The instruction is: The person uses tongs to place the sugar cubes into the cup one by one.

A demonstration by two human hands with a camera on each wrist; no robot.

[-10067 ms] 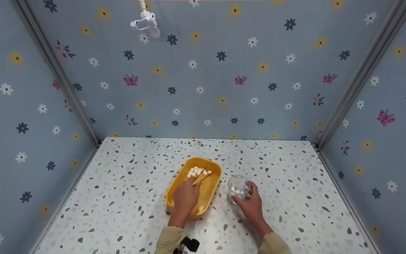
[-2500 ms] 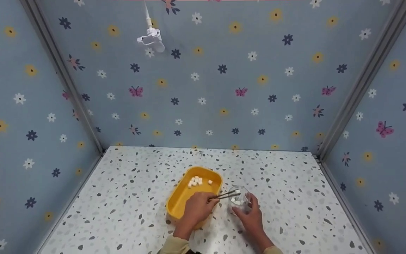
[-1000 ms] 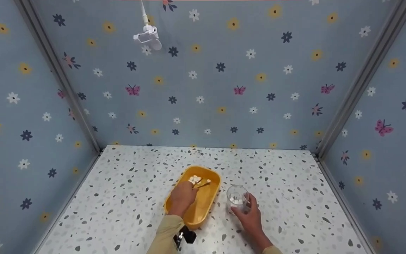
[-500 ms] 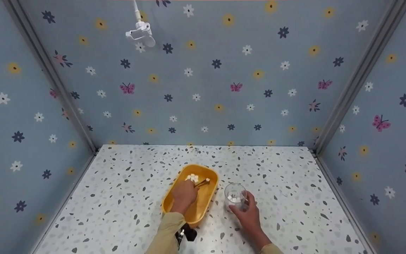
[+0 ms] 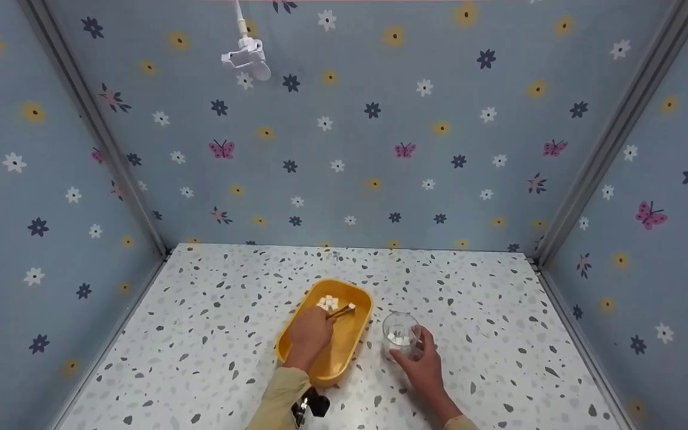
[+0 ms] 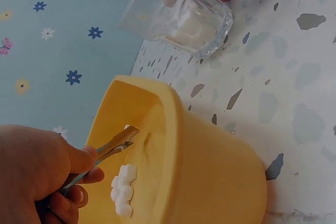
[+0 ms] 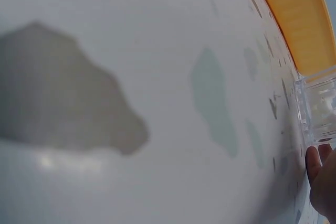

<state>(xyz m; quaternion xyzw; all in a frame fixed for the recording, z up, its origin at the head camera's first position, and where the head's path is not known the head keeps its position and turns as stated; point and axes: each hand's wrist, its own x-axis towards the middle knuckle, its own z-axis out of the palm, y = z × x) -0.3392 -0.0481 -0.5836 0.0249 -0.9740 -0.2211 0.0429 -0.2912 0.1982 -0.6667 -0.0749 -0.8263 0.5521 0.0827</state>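
My left hand (image 5: 311,335) grips small metal tongs (image 6: 107,148) with serrated tips, reaching inside the yellow tray (image 5: 344,358). The tong tips are close together at a lone white cube (image 5: 352,306) near the tray's right wall; in the left wrist view they hide most of that cube. A cluster of small white cubes (image 6: 124,190) lies at the tray's far end, partly behind my left hand in the head view. To the right, my right hand (image 5: 423,364) holds a clear glass (image 5: 401,328) between thumb and fingers. Several white cubes (image 6: 191,27) lie in the glass.
The speckled white tabletop (image 5: 230,310) is bounded by flower-patterned panels (image 5: 344,125) at the back and sides. A white clamp mount (image 5: 247,58) hangs high at the back left. A black device (image 5: 314,403) shows beside my left sleeve.
The tongs were over the glass with a cube 2.5 seconds ago and are back in the tray. Their spread tips have closed at the lone cube. The tray's cluster is smaller than ten seconds ago.
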